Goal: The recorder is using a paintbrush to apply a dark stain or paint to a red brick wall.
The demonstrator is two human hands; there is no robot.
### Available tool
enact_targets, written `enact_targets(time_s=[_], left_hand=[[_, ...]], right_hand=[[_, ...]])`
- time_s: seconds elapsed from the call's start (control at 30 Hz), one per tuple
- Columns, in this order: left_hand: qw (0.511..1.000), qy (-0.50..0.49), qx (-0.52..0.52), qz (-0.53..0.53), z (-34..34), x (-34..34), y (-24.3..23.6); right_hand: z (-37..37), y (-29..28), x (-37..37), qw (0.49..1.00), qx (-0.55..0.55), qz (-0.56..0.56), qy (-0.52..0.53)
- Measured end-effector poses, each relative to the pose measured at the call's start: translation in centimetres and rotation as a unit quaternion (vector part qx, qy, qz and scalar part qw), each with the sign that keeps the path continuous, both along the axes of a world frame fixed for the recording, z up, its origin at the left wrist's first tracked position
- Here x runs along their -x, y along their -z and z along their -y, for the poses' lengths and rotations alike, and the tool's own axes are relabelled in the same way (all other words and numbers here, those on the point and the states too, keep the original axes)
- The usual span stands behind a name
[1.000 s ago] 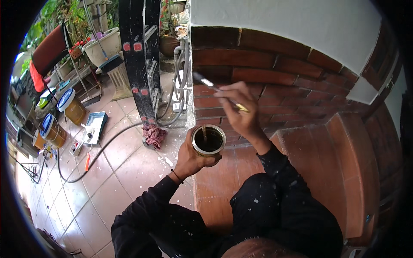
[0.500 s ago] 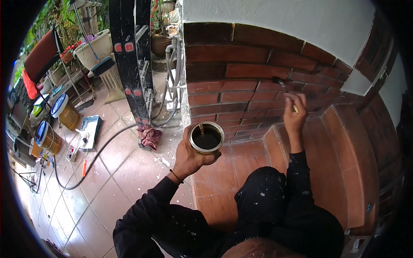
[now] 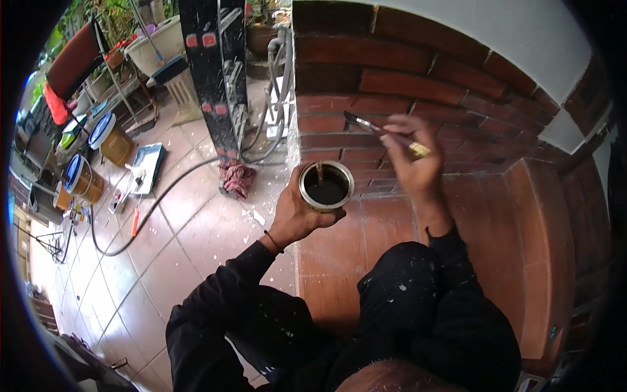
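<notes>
Left hand [image 3: 297,212] wraps its fingers round a silver-rimmed metal can [image 3: 328,207]; right hand [image 3: 416,157] grips a slim, dark-bristled paintbrush [image 3: 366,123] by the red-brown brick wall [image 3: 398,81]. Brushing, apparently; the next stroke calls for steady aim!

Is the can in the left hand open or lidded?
Open: the can in the left hand has no lid on it, and dark liquid shows inside.

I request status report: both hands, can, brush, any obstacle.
Left hand holds open can. Right hand holds brush before brick wall; contact unclear. Ladder at left, apart from hands.
</notes>
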State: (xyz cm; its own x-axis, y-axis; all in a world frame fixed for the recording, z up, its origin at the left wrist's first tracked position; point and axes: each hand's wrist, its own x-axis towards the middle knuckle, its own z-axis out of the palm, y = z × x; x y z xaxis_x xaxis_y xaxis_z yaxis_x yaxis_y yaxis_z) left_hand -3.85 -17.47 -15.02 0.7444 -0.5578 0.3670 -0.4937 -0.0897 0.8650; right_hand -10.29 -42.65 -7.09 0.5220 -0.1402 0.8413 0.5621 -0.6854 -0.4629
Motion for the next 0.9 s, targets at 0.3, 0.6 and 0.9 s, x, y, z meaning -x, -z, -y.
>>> enact_targets(time_s=[0.3, 0.6, 0.9], left_hand=[[1.000, 0.009, -0.015, -0.006, 0.9, -0.3, 0.4], [1.000, 0.015, -0.007, 0.019, 1.3, 0.3, -0.3], [1.000, 0.002, 0.025, 0.015, 0.9, -0.1, -0.8]], right_hand=[[-3.1, -4.2, 3.3, 0.971, 0.064, -0.192, -0.125], [-3.6, -2.8, 2.4, 0.962, 0.110, -0.214, -0.128], [-2.6, -1.9, 2.3, 0.973, -0.111, -0.144, -0.141]])
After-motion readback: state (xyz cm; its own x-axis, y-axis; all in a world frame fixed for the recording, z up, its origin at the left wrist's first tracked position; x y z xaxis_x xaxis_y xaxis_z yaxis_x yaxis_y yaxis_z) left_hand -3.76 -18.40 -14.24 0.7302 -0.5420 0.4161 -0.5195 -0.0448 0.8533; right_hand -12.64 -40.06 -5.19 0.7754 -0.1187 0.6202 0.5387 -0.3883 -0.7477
